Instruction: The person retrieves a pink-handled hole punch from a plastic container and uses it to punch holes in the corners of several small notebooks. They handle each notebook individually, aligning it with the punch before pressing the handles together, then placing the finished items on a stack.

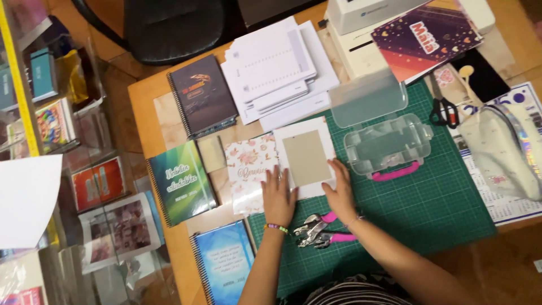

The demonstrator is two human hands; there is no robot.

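Head view: hands (pixel 307 195) cover white sheet's (pixel 305 155) lower edge.

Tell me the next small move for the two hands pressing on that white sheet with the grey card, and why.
Probably smooth outward. Both hands, left hand and right hand, lie flat on the lower edge of the white sheet, with the grey rectangular card centred on it, on the green cutting mat. The pink-handled punch pliers lie unused by the wrists.

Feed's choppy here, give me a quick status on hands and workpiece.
Left hand and right hand flat on white sheet with grey card. Pink punch pliers lying near wrists.
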